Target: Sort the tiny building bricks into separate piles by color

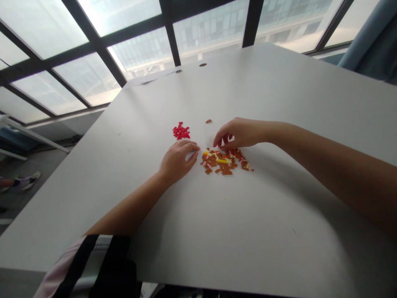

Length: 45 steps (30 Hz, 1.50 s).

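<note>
A mixed pile of small building bricks point(227, 170), mostly brown with some yellow, pink, cream and orange-red ones, lies on the white table point(198, 231). My left hand point(178, 161) rests at the pile's left edge, thumb and index fingertips brought together; whatever may be between them is too small to make out. Over the back of the pile is my right hand point(240, 132), its fingers curved down and thumb apart from the index finger. I see nothing held there. Just beyond my left hand sits a heap of red bricks point(181, 131).
A few brown bricks point(209, 121) lie apart, behind the pile. Two round holes, one of them a dark hole point(202, 64), are near the table's far edge. Windows point(211, 31) stand behind, a blue-grey curtain point(372, 45) at right. A person's shoe point(28, 181) shows at left.
</note>
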### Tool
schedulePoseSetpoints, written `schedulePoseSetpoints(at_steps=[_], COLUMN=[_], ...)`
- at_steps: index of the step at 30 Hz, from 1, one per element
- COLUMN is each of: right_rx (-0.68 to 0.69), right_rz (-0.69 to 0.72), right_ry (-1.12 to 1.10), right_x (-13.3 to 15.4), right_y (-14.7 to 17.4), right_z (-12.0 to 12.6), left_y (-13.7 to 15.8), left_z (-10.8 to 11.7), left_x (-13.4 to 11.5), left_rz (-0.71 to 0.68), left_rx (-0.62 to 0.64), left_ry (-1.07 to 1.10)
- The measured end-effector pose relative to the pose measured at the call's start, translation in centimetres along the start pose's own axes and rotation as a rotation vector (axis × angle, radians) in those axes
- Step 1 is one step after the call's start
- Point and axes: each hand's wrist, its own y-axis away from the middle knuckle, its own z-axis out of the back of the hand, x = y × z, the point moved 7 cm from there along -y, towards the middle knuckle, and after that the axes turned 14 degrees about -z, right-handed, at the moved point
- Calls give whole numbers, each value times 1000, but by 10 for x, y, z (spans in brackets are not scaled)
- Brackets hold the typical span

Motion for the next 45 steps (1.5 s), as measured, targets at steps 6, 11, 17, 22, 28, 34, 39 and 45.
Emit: schedulePoseSetpoints(at_steps=[6, 11, 17, 22, 28, 34, 39, 45], right_rx=[-6, 27, 34, 64, 32, 14, -56, -6], right_rz=[15, 4, -12, -10, -8, -35, -16, 47], right_ry=[20, 16, 26, -42, -172, -162, -39, 83], right_x=[2, 6, 8, 5, 2, -6, -2, 10], right_y=[1, 3, 1, 1, 1, -2, -1, 1], right_z=[-2, -4, -5, -5, 2, 2, 3, -4], left_y=[0, 0, -1, 0, 0, 0, 0, 0], left_z=[0, 0, 0, 0, -1, -1, -1, -2], left_x=[0, 1, 1, 0, 0, 1, 0, 1], left_rz=[4, 12, 15, 3, 9, 16, 11, 12], left_rx=[5, 14, 22, 14, 18, 13, 18, 15], left_ry=[-6, -8, -3, -2, -2, 11, 6, 11])
